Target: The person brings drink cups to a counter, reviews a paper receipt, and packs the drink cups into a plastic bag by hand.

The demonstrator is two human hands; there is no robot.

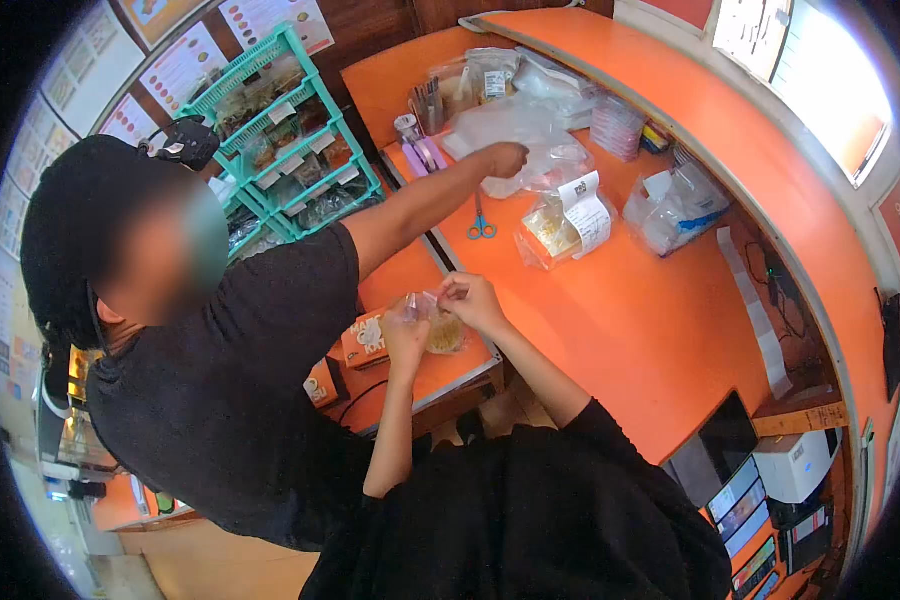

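Above the lower orange counter, my left hand (407, 335) pinches one side of a clear plastic bag (447, 335) with pale yellowish contents. On the other side, my right hand (474, 301) has its fingers closed at the bag's top edge. The bag's lower part hangs or rests near the counter edge; I cannot tell which. Beside my left hand lies an orange printed box (366, 341), with a second orange box (321, 384) nearer the co-worker's body.
A co-worker (220, 400) on my left stretches a hand (507, 160) over clear plastic bags (520, 125). Blue-handled scissors (482, 230), a tape dispenser (419, 148) and a bagged package with a receipt (555, 230) are on the counter. Green crates (290, 140) stand behind.
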